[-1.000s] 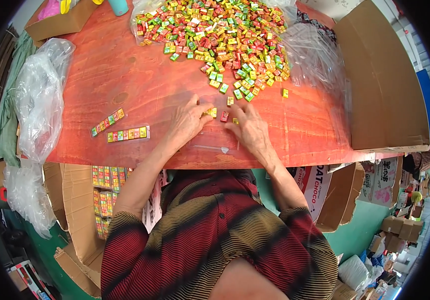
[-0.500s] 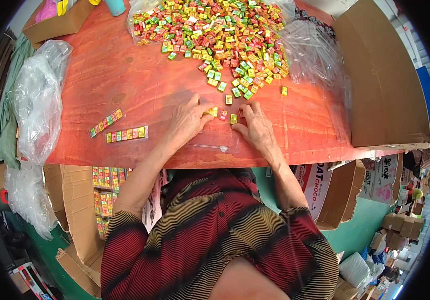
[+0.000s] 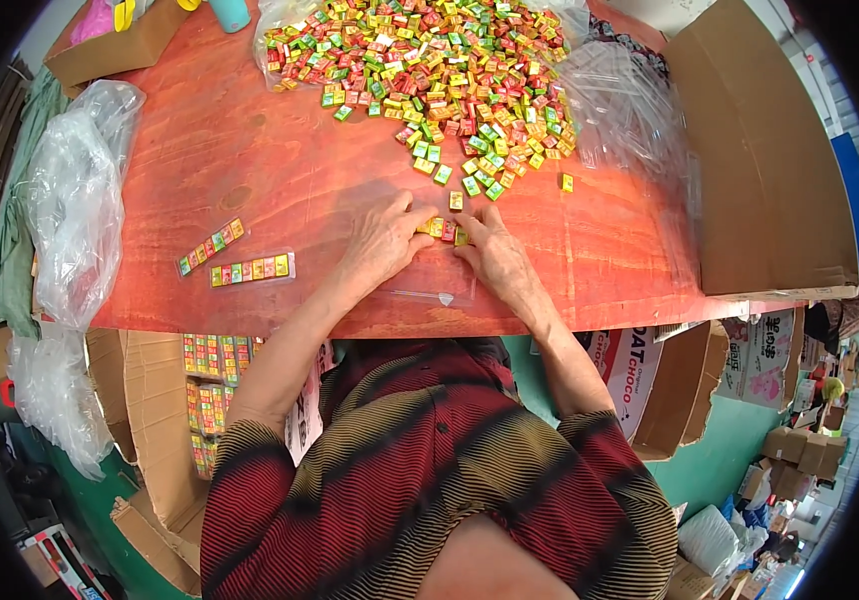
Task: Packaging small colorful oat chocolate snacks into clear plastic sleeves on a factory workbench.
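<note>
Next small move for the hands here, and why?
Probably the right hand picks one more piece from the loose pile. Both hands, left hand too, pinch a short row of candies above a clear sleeve; the finished strips look longer.

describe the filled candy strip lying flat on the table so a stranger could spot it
On the red wooden table, look left of the left hand. The filled strip lies near the front edge, a clear sleeve holding one row of coloured squares. It lies level and is longer than the slanted short row just above it.
</note>
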Motion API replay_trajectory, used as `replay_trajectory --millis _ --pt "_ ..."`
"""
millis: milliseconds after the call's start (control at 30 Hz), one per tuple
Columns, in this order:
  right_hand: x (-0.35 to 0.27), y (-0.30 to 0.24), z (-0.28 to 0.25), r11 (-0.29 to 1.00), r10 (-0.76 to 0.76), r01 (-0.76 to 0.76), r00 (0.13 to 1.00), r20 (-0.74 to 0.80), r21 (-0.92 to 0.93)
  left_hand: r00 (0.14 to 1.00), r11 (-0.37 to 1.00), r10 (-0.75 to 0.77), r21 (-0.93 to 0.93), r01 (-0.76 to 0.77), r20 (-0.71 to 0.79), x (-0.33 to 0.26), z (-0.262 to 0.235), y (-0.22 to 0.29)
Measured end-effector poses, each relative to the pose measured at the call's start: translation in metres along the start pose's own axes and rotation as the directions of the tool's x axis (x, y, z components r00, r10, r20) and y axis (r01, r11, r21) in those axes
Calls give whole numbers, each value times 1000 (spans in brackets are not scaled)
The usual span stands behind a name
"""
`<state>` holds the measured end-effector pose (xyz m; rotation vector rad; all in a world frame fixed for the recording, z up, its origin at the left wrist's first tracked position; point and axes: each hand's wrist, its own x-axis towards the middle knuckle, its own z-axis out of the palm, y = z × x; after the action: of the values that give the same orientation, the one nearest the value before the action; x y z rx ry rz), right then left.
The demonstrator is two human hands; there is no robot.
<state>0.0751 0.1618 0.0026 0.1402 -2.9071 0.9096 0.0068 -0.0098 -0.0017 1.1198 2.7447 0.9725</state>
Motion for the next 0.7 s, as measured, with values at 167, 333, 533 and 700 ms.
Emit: replay_trajectory --millis 167,333,533,700 --pt "-3 3 4 1000 15 -15 1000 9 0 999 999 42 -9 -42 -4 -2 1 -2" --pt "-1 -4 5 999 -45 45 998 -35 -8 999 999 40 -28 -40 -16 -5 1 -4" --pt "2 -1 5 999 -24 24 1000 -3 -36 998 993 13 -121 -5 66 -3 -2 -13" --pt "3 0 6 999 -37 37 999 2 -8 992 993 17 -118 -2 127 -1 -1 -19"
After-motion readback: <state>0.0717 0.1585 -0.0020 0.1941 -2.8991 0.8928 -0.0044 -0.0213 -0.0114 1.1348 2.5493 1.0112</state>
